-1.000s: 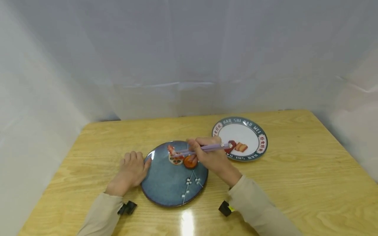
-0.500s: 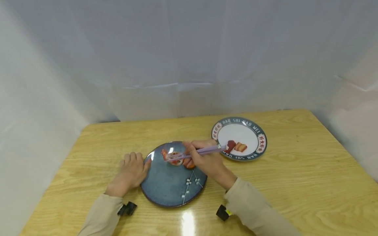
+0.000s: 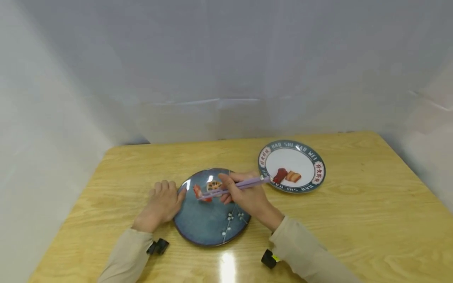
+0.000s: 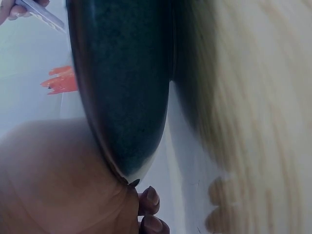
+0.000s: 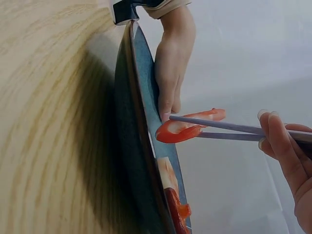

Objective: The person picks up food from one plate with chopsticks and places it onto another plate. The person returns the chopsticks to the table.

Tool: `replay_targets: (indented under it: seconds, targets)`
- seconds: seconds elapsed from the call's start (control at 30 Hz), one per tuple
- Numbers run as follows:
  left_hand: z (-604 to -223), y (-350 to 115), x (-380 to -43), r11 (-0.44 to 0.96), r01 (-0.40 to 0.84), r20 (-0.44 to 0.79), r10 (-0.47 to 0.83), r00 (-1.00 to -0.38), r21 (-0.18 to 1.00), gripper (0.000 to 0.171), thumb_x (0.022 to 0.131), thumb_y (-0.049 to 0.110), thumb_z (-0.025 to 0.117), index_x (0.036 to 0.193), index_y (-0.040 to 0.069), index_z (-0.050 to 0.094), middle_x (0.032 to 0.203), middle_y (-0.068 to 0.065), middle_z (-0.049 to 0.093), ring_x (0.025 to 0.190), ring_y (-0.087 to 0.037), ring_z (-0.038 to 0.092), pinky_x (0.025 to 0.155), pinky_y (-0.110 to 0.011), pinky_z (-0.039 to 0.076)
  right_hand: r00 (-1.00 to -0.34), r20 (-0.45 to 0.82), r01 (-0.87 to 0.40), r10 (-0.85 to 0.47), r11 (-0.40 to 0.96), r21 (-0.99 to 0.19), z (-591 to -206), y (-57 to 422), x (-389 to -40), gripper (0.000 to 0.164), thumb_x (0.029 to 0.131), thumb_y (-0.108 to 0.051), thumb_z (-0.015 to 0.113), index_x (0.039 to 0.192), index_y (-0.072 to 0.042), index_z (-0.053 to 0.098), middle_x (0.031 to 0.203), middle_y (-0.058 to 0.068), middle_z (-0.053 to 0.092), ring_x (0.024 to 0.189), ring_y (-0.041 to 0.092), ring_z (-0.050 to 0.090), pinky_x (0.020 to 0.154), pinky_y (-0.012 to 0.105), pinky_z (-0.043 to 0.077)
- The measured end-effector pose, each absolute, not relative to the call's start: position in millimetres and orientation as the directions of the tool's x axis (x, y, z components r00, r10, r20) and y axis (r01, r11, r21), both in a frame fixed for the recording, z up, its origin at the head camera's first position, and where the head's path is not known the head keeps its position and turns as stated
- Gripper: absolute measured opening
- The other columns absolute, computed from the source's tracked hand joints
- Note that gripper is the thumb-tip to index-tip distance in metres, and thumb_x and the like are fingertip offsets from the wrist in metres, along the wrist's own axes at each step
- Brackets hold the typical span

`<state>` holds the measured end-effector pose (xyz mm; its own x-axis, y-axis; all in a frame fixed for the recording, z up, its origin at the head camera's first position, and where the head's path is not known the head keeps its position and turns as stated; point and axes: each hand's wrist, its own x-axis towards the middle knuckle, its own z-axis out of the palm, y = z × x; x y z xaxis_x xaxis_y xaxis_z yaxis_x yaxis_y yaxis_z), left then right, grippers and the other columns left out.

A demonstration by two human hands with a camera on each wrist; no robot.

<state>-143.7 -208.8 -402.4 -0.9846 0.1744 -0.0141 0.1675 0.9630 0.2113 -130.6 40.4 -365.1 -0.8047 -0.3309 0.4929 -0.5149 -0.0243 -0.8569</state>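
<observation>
My right hand (image 3: pixel 247 196) grips a pair of lilac chopsticks (image 3: pixel 253 182) over the blue plate (image 3: pixel 198 226). Between their tips is a red-and-white shrimp (image 5: pixel 178 131), raised above the plate's surface in the right wrist view. Just beyond it on the plate lies a lotus root slice (image 3: pixel 213 185). A glossy red-orange food piece (image 5: pixel 176 212) is beside that slice in the right wrist view; in the head view my right hand hides it. My left hand (image 3: pixel 161 204) holds the plate's left rim, thumb over the edge and fingers outside.
A white plate with a dark green lettered rim (image 3: pixel 320 173) stands at the back right. On it are a dark red food piece (image 3: pixel 280 175) and a layered brown-and-cream piece (image 3: pixel 293 176). Pale sheeting (image 3: pixel 230 70) surrounds the wooden table (image 3: pixel 354 220).
The chopsticks have carried the shrimp left and toward me, off the lotus root slice. My right hand has shifted slightly left over the plate. My left hand stays at the rim.
</observation>
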Motion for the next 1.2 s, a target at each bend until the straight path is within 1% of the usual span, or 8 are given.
replay_targets:
  seconds: [0.1, 0.37, 0.53, 0.67, 0.77, 0.87, 1.0, 1.2]
  targets:
    - [-402.4, -208.3, -143.3, 0.964, 0.164, -0.022, 0.172, -0.985, 0.21, 0.037, 0.103, 0.029, 0.039, 0.089, -0.005, 0.044, 0.089, -0.02, 0.041, 0.092, -0.041, 0.041, 0.075, -0.05, 0.033, -0.816, 0.475, -0.497, -0.33, -0.021, -0.868, -365.8, 39.2, -129.3, 0.033, 0.099, -0.007, 0.054, 0.073, 0.01, 0.067, 0.064, 0.015, 0.067, 0.05, 0.021, 0.065, 0.043, 0.04, 0.051]
    - [-402.9, -207.0, -144.1, 0.962, 0.176, -0.014, 0.183, -0.983, 0.209, 0.037, 0.103, 0.028, 0.038, 0.086, -0.004, 0.042, 0.086, -0.018, 0.039, 0.086, -0.037, 0.039, 0.072, -0.048, 0.032, -0.837, 0.458, -0.474, -0.3, -0.02, -0.88, -360.1, 36.7, -123.4, 0.032, 0.098, 0.0, 0.052, 0.072, 0.011, 0.066, 0.063, 0.018, 0.066, 0.048, 0.026, 0.065, 0.043, 0.041, 0.051]
    - [-403.9, -208.0, -144.2, 0.962, 0.173, -0.01, 0.18, -0.984, 0.212, 0.036, 0.103, 0.027, 0.038, 0.087, -0.004, 0.042, 0.086, -0.019, 0.04, 0.086, -0.038, 0.039, 0.072, -0.048, 0.032, -0.849, 0.433, -0.443, -0.302, -0.04, -0.896, -364.4, 34.8, -124.2, 0.034, 0.099, -0.007, 0.053, 0.073, 0.01, 0.067, 0.065, 0.017, 0.067, 0.05, 0.023, 0.066, 0.044, 0.041, 0.052]
    - [-403.6, -208.3, -144.1, 0.962, 0.173, -0.015, 0.181, -0.983, 0.21, 0.036, 0.103, 0.027, 0.037, 0.087, -0.004, 0.042, 0.087, -0.019, 0.04, 0.086, -0.038, 0.039, 0.073, -0.048, 0.032, -0.856, 0.409, -0.414, -0.317, -0.054, -0.909, -368.3, 32.9, -124.6, 0.036, 0.1, -0.013, 0.054, 0.074, 0.009, 0.066, 0.068, 0.022, 0.066, 0.051, 0.022, 0.066, 0.045, 0.038, 0.052]
    - [-403.1, -208.1, -144.2, 0.963, 0.171, -0.022, 0.179, -0.984, 0.208, 0.036, 0.103, 0.027, 0.037, 0.087, -0.005, 0.042, 0.086, -0.019, 0.039, 0.086, -0.038, 0.039, 0.073, -0.048, 0.032, -0.86, 0.396, -0.398, -0.322, -0.062, -0.915, -369.1, 31.9, -124.2, 0.038, 0.1, -0.016, 0.054, 0.074, 0.01, 0.066, 0.069, 0.026, 0.065, 0.051, 0.023, 0.066, 0.045, 0.04, 0.052]
    - [-402.6, -207.9, -144.2, 0.964, 0.17, -0.025, 0.178, -0.984, 0.207, 0.036, 0.103, 0.027, 0.037, 0.087, -0.005, 0.042, 0.086, -0.018, 0.039, 0.085, -0.037, 0.039, 0.073, -0.048, 0.032, -0.869, 0.377, -0.377, -0.319, -0.065, -0.924, -369.2, 31.2, -123.8, 0.039, 0.1, -0.016, 0.054, 0.074, 0.009, 0.066, 0.069, 0.027, 0.065, 0.052, 0.023, 0.066, 0.046, 0.043, 0.052]
    - [-402.5, -208.0, -143.9, 0.964, 0.171, -0.027, 0.181, -0.983, 0.205, 0.036, 0.103, 0.027, 0.037, 0.087, -0.005, 0.042, 0.086, -0.018, 0.039, 0.085, -0.037, 0.038, 0.073, -0.048, 0.032, -0.879, 0.354, -0.35, -0.32, -0.073, -0.934, -369.6, 30.9, -123.6, 0.036, 0.1, -0.015, 0.054, 0.076, 0.01, 0.067, 0.07, 0.024, 0.066, 0.053, 0.024, 0.067, 0.047, 0.042, 0.053]
    - [-403.0, -208.0, -143.8, 0.963, 0.175, -0.018, 0.182, -0.983, 0.205, 0.035, 0.103, 0.027, 0.038, 0.088, -0.005, 0.042, 0.087, -0.019, 0.039, 0.086, -0.038, 0.039, 0.073, -0.049, 0.032, -0.894, 0.299, -0.297, -0.333, -0.057, -0.953, -354.0, 31.0, -115.9, 0.03, 0.099, -0.006, 0.054, 0.081, 0.015, 0.066, 0.075, 0.027, 0.067, 0.058, 0.034, 0.067, 0.051, 0.038, 0.054]
